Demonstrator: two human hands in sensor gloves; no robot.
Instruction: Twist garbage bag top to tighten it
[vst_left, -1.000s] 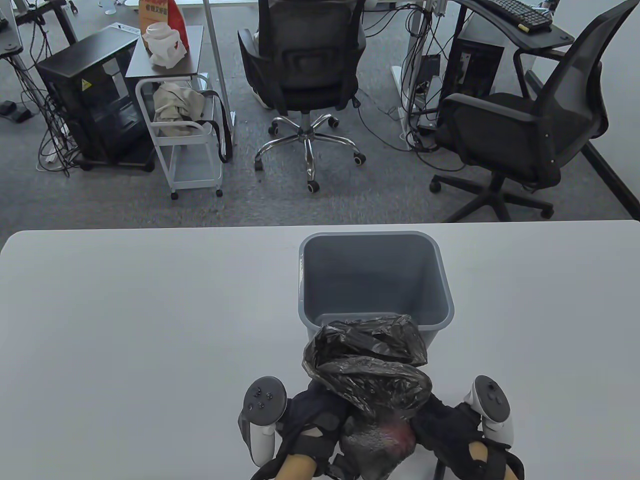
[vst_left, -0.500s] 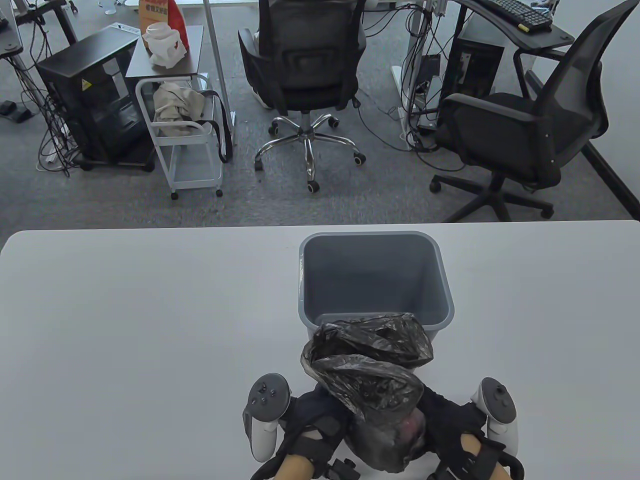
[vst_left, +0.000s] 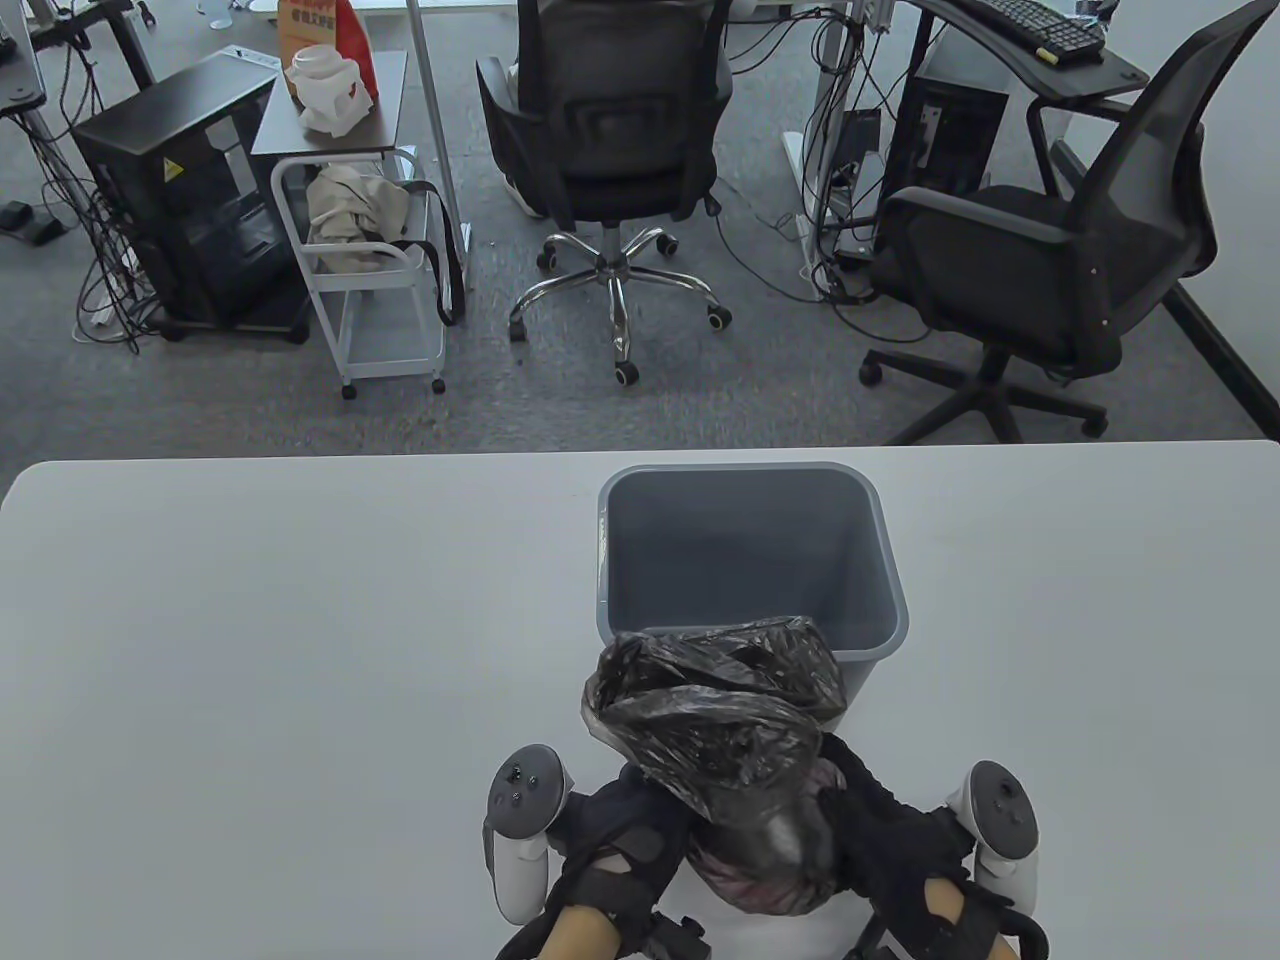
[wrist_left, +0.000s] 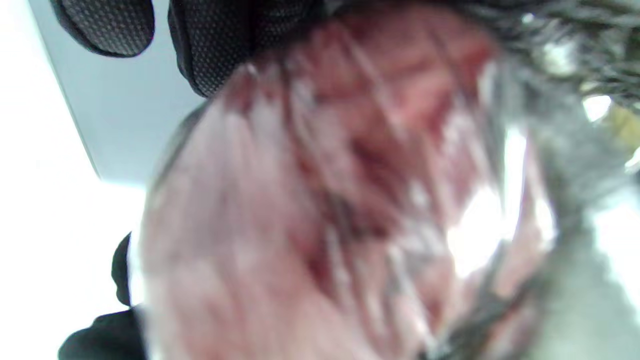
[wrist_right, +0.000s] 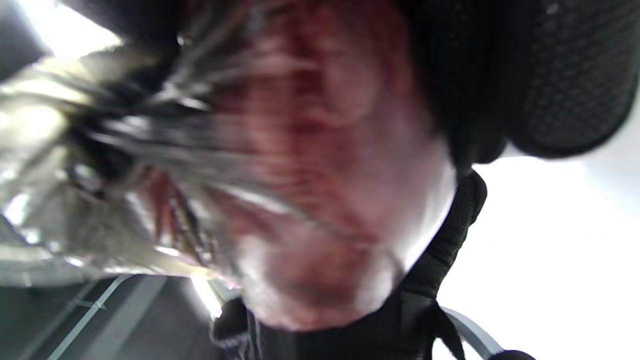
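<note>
A black garbage bag (vst_left: 720, 740) with something reddish inside stands near the table's front edge, its crumpled top open and loose. My left hand (vst_left: 625, 825) grips the bag's left side below the top. My right hand (vst_left: 880, 825) grips its right side. Both wrist views are blurred and filled by the stretched bag with red contents (wrist_left: 350, 200) (wrist_right: 310, 150). Gloved fingertips (wrist_left: 230, 45) show at the top of the left wrist view, and a gloved finger (wrist_right: 565, 75) shows at the right wrist view's top right.
A grey plastic bin (vst_left: 750, 560) stands right behind the bag, touching or nearly touching it. The white table (vst_left: 250, 650) spreads left and right. Office chairs (vst_left: 610, 130), a cart and computer cases stand on the floor beyond the far edge.
The bag's top has swung left and turned between the hands. The reddish bulge has shifted lower. Both hands keep their hold, and the right hand's tracker has moved slightly right.
</note>
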